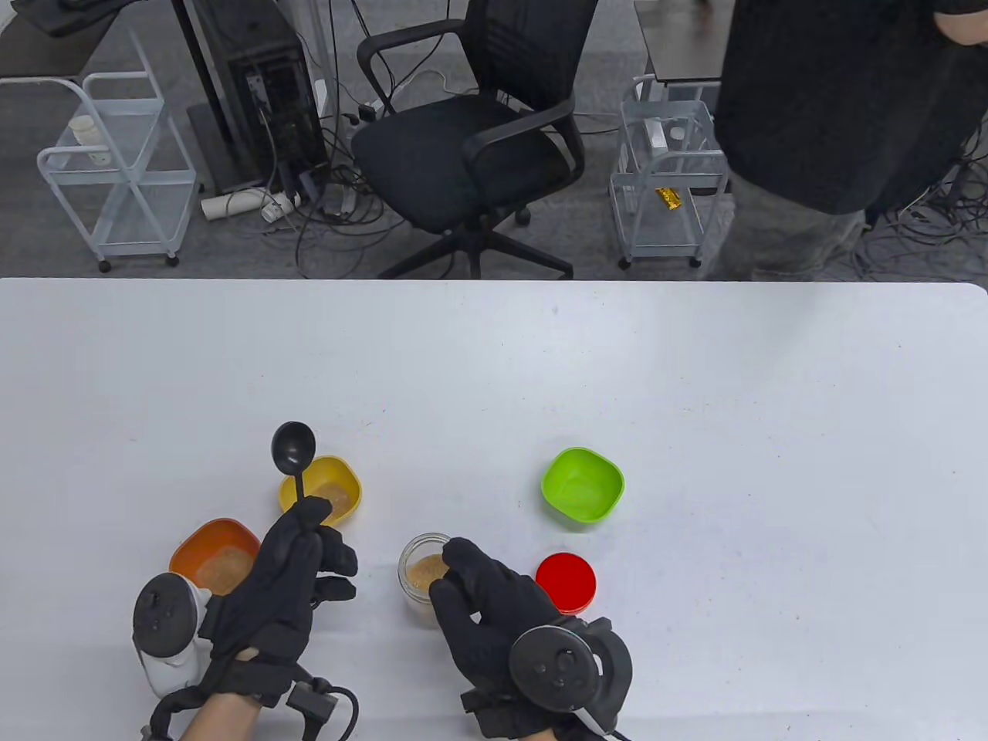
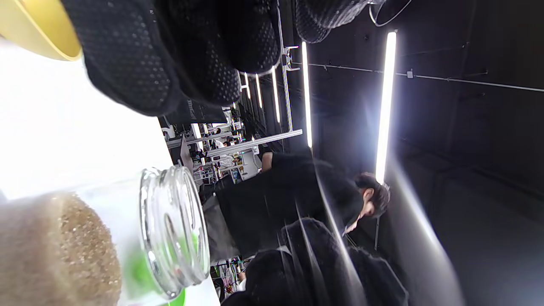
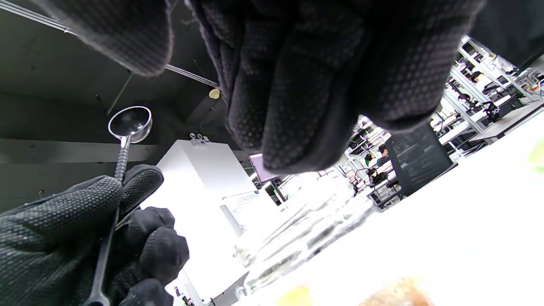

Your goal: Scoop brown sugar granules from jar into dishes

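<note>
A white table (image 1: pixel 494 363) stood before an office chair (image 1: pixel 471 139). At left an orange dish (image 1: pixel 202 552) and a yellow dish (image 1: pixel 336 475) held sugar. The left hand (image 1: pixel 278 587) pinched a black spoon (image 1: pixel 293 449) upright. The right hand (image 1: pixel 486 610) gripped the open jar (image 1: pixel 418 570); a red lid (image 1: pixel 566 581) and an empty green dish (image 1: pixel 583 486) lay rightward.

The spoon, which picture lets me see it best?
The table view: there the whole spoon shows, its black bowl raised over the yellow dish, its handle gripped by the left hand. The right wrist view shows it from below, against the ceiling. The left wrist view shows no spoon, only fingers and the jar.
</note>
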Demonstrator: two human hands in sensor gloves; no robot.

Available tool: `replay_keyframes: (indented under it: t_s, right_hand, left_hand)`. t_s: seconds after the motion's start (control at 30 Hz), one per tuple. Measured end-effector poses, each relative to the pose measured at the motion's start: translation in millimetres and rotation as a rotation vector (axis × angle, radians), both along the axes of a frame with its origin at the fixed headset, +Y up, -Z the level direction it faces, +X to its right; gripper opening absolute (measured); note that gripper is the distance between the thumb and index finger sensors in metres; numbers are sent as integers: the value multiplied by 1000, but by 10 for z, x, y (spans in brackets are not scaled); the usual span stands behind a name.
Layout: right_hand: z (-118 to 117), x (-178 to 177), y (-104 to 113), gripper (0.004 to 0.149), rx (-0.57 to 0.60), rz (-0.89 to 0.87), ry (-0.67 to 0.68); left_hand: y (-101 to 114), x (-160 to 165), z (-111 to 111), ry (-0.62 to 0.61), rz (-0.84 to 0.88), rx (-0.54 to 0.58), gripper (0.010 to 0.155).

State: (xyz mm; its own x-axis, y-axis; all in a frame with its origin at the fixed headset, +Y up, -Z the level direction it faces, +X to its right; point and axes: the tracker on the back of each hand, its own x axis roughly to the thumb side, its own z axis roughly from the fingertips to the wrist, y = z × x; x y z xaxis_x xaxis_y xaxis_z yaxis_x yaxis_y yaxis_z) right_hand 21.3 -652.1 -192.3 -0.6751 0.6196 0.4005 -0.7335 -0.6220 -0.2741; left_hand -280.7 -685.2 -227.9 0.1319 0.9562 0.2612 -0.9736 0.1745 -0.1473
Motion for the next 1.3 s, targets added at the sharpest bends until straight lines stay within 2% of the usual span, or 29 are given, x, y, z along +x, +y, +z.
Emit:
replay_keyframes:
  t_s: [0.13,0.27,0.37,0.57,0.7,0.87,1.13,1.3]
  right_hand:
    - [-13,24,-5,59,-16,-15,-3]
    - [-73,122,90,62,-33,-40,-20]
    - [-172,278,182,66,-20,51,-88]
    - [-545,680,225,86,-189,223,-206]
    - [-811,804,126,96,-325,387,-232]
    - [-1137,857,-192,109,-594,578,-212]
    - [-1497,939,-416,114,-703,637,-185]
    - [-1641,948,-499,117,-762,645,-152]
  left_hand:
    - [-18,-23,-6,24,1,-2,50]
    - [-5,-41,-11,51,-69,23,50]
    - [15,-31,-4,74,-153,60,50]
    - [53,32,18,88,-397,114,53]
    - [61,43,36,105,-425,120,53]
    - [47,44,38,89,-450,105,54]
    - [27,21,32,93,-441,89,51]
    - [33,17,32,100,-440,85,50]
